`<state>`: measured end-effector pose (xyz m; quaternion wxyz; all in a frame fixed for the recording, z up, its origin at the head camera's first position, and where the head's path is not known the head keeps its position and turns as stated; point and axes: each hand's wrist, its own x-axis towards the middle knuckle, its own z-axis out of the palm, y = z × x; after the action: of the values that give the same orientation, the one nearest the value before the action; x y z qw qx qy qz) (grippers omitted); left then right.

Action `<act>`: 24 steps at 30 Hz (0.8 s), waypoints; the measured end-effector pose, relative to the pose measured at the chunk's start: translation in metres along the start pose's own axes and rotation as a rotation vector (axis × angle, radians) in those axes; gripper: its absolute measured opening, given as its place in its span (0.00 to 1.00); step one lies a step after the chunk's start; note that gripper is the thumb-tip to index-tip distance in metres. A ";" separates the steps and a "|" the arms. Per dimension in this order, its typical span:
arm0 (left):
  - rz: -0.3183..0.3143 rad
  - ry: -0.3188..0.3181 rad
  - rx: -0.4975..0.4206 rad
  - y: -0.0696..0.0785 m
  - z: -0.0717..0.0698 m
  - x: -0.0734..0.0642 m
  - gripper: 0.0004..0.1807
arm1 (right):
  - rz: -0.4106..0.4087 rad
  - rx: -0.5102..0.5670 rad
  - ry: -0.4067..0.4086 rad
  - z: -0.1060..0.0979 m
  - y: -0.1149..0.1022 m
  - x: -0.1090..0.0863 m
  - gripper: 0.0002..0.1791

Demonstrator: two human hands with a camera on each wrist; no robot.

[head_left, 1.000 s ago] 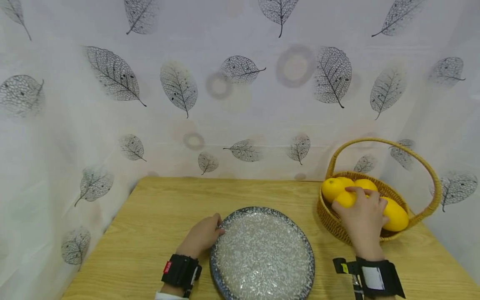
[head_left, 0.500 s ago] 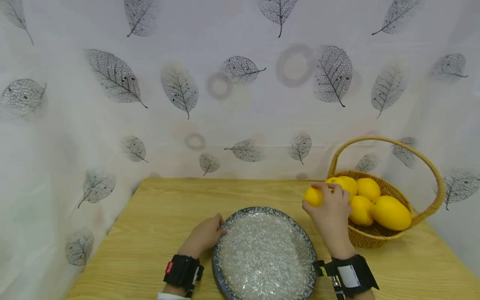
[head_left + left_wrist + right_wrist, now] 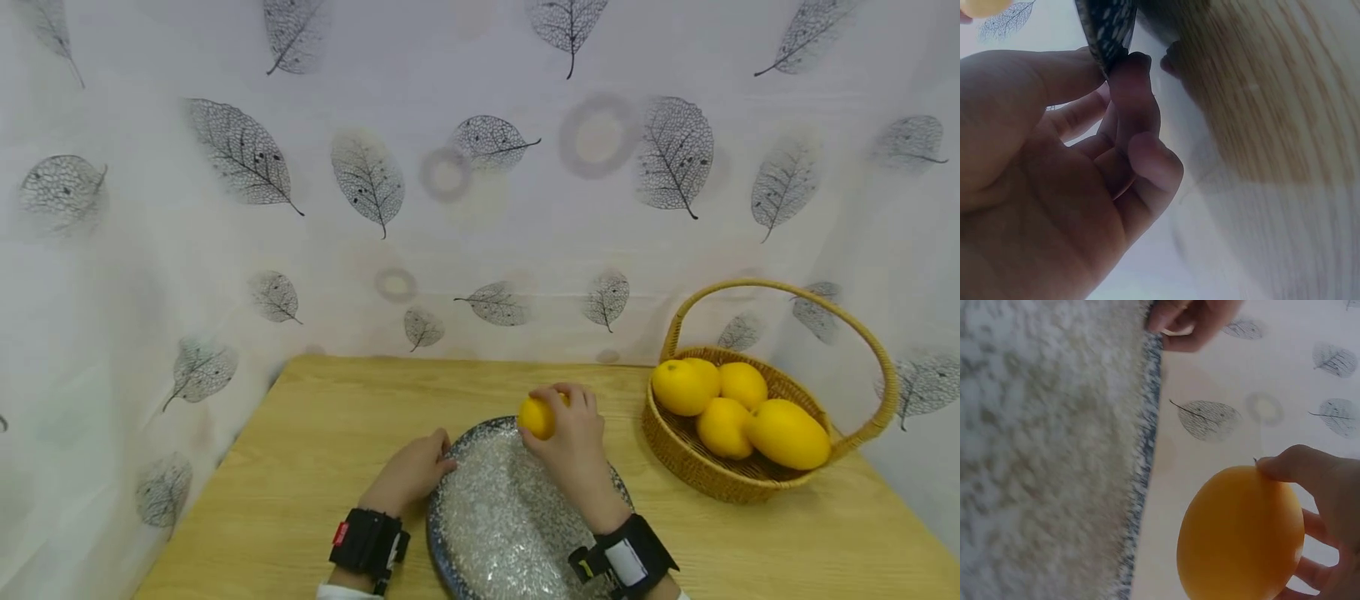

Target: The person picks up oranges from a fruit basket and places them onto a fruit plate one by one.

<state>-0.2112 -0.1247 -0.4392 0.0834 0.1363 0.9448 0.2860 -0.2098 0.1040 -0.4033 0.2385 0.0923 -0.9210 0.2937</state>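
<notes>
My right hand (image 3: 573, 437) grips a yellow lemon (image 3: 537, 417) over the far part of a round speckled grey plate (image 3: 495, 508). In the right wrist view the lemon (image 3: 1241, 534) fills the lower middle, with thumb and fingers round it. My left hand (image 3: 408, 471) pinches the plate's dark rim at its left side. The left wrist view has the thumb and a fingertip on the two faces of that rim (image 3: 1109, 31). At the right, a wicker basket (image 3: 693, 471) with a tall handle holds several more lemons (image 3: 787, 433).
A light wooden table (image 3: 300, 425) bears the plate and the basket. Behind it hangs a pale curtain (image 3: 480, 233) with a leaf print. The basket's arched handle (image 3: 855, 325) rises at the right. Black straps with small devices (image 3: 626, 558) sit on both wrists.
My right hand has lifted a lemon out of the basket and carried it left to above the plate. My left hand keeps its pinch on the rim.
</notes>
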 end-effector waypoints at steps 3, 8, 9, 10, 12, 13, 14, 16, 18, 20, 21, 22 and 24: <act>0.005 -0.010 -0.006 0.000 0.001 0.001 0.10 | 0.022 0.025 -0.069 0.011 0.002 -0.006 0.27; -0.001 -0.021 -0.009 -0.002 0.002 0.001 0.10 | 0.045 0.040 -0.157 0.023 0.005 -0.012 0.28; -0.002 -0.021 -0.009 -0.002 0.003 0.001 0.10 | 0.038 0.038 -0.160 0.024 0.006 -0.013 0.28; -0.003 -0.021 -0.009 -0.003 0.003 0.001 0.10 | 0.030 0.037 -0.161 0.024 0.006 -0.013 0.29; -0.008 -0.018 -0.011 -0.004 0.003 0.002 0.10 | 0.015 0.043 -0.161 0.024 0.006 -0.012 0.30; -0.010 -0.015 -0.012 -0.004 0.003 0.002 0.10 | 0.014 0.046 -0.163 0.024 0.006 -0.011 0.31; -0.010 -0.011 -0.013 -0.005 0.002 0.002 0.10 | 0.014 0.053 -0.169 0.023 0.006 -0.011 0.31; -0.015 -0.006 -0.015 -0.004 0.001 0.002 0.10 | 0.020 0.065 -0.181 0.022 0.006 -0.009 0.32; -0.015 -0.004 -0.017 -0.003 0.000 0.002 0.10 | 0.034 0.069 -0.198 0.021 0.006 -0.009 0.32; -0.015 -0.008 -0.022 -0.003 -0.001 0.002 0.10 | 0.039 0.061 -0.217 0.020 0.006 -0.009 0.32; -0.018 -0.012 -0.022 -0.003 -0.001 0.002 0.10 | 0.039 0.056 -0.225 0.020 0.006 -0.009 0.33; -0.017 -0.015 -0.023 -0.003 -0.002 0.002 0.10 | 0.039 0.051 -0.231 0.020 0.006 -0.009 0.33; -0.019 -0.015 -0.020 -0.003 -0.002 0.002 0.10 | 0.036 0.043 -0.243 0.021 0.005 -0.009 0.34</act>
<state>-0.2141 -0.1277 -0.4391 0.0946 0.1286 0.9424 0.2938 -0.2114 0.0967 -0.4252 0.1177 0.1160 -0.9381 0.3043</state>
